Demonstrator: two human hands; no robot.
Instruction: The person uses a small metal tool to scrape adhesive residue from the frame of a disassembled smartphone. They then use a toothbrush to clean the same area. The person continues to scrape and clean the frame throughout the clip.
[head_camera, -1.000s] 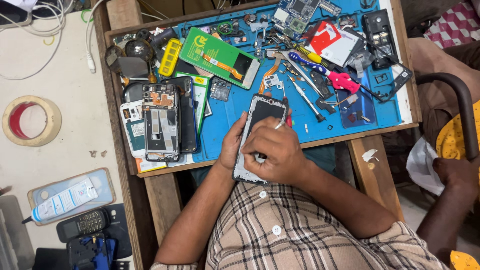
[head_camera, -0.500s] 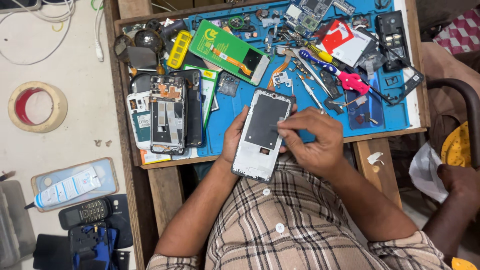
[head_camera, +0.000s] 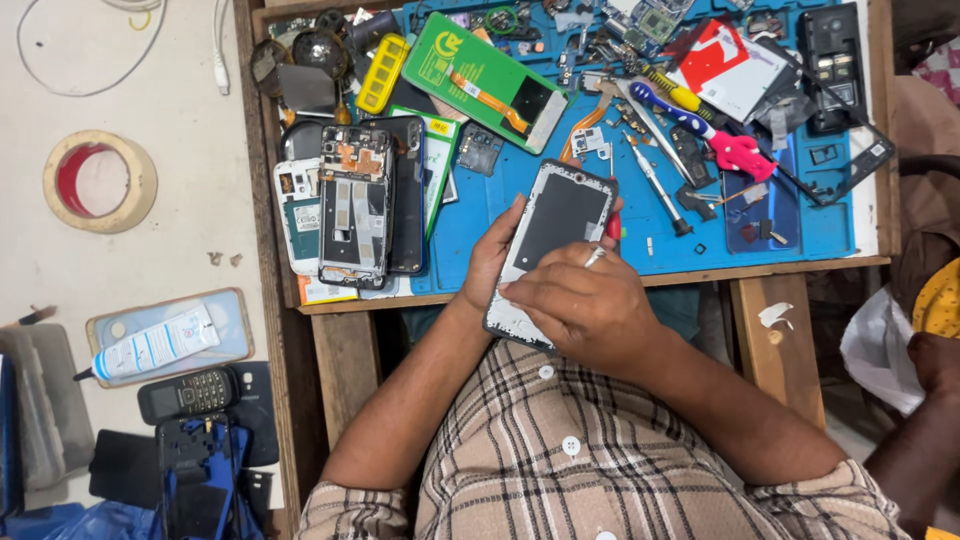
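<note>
Head view, looking down on a wooden tabletop (head_camera: 780, 320) carrying a blue work mat (head_camera: 470, 215).

Left hand (head_camera: 492, 255): curled around the left edge of an opened phone frame (head_camera: 550, 250), fingers wrapped behind it, thumb on the rim. The frame is white-edged with a dark inner panel, tilted, held above the near edge of the mat, over the person's lap.

Right hand (head_camera: 585, 305): lies over the near right part of the frame, fingers pressed together and pinching a thin metal-tipped tool (head_camera: 597, 255) with a red handle end showing just past the frame's right edge. Tool tip rests at the frame's right side; exact contact point hidden by the fingers.

Around it: a stack of dismantled phones (head_camera: 355, 205) on the left of the mat; a green parts package (head_camera: 485, 80) at far centre; screwdrivers (head_camera: 660, 180), one with a blue and yellow handle, to the right; pink-handled tool (head_camera: 740, 155) beside them. Roll of tape (head_camera: 100, 180) on the pale surface far left; white tube (head_camera: 150, 345) and a small keypad phone (head_camera: 190, 392) near left.
</note>
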